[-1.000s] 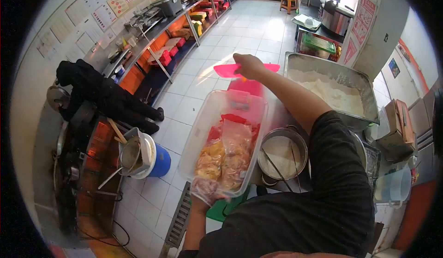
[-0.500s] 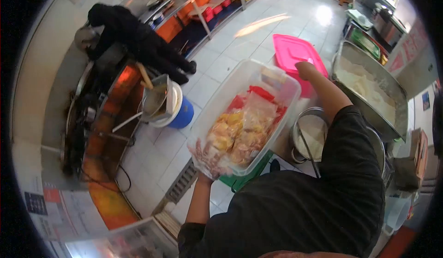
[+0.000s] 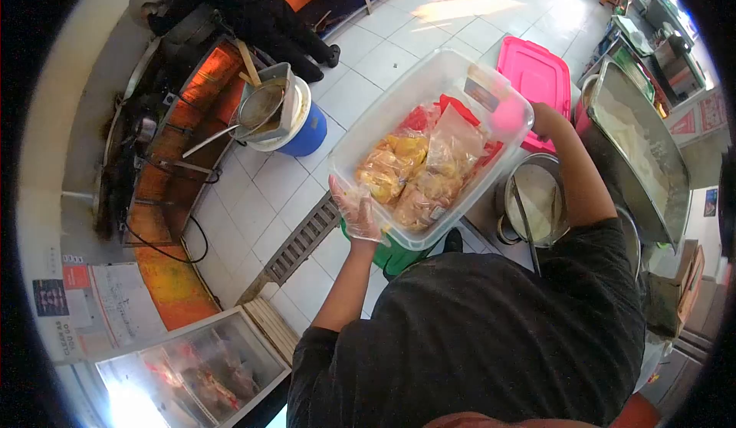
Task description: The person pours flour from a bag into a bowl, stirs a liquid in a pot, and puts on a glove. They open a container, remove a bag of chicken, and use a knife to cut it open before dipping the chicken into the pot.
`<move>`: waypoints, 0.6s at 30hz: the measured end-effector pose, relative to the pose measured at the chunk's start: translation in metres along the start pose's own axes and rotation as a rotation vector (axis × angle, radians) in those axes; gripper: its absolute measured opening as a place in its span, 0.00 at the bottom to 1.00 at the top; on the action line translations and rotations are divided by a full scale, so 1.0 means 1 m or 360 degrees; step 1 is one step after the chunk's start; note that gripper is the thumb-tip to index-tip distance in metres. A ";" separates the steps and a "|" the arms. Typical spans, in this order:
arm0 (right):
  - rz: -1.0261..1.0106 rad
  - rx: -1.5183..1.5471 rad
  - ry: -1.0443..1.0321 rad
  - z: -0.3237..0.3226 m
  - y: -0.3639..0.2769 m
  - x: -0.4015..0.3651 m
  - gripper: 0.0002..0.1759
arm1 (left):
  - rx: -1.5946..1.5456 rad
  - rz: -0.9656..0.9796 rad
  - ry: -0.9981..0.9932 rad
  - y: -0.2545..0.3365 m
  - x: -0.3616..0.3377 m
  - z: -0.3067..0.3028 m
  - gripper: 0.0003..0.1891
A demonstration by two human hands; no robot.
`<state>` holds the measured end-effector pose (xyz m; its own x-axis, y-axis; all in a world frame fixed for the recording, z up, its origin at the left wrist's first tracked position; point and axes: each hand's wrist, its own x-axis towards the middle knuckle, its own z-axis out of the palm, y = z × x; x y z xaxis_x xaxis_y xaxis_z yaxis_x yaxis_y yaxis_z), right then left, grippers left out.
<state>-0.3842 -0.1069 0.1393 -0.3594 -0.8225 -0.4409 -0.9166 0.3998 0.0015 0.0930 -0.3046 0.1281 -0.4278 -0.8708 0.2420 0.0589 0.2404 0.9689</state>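
A large clear plastic bin [image 3: 360,110] holds several bags of pale yellow and pinkish pieces [image 3: 391,163], with red plastic among them. My left hand [image 3: 356,212], in a clear, whitish-smeared glove, grips the bin's near-left end. At the opposite end my right hand [image 3: 543,120] is at the bin's rim, its fingers mostly hidden behind the corner. A pink lid [image 3: 537,75] lies beyond that end. Under the near edge of the bin, part of a green object [image 3: 399,255] shows.
On the right are a pot of pale liquid [image 3: 537,198] and a metal tray of white powder [image 3: 629,137]. A blue bucket [image 3: 307,133] with a strainer stands left. A person in dark clothes [image 3: 264,6] is at the stove. A glass-topped case [image 3: 192,374] sits lower left.
My right hand has come from over the pink lid to the bin's far end. The left hand stays at the near end. The camera view has shifted, and the bin appears higher and turned slightly.
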 end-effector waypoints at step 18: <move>0.0258 0.0725 0.0494 -0.101 -0.177 -0.194 0.19 | 0.0211 0.0091 -0.0500 0.006 0.002 -0.024 0.51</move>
<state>-0.1700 -0.0592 0.3148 -0.5864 -0.7890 -0.1831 -0.7024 0.6080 -0.3701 0.1143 -0.3149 0.1356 -0.6854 -0.6845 0.2482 -0.0182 0.3568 0.9340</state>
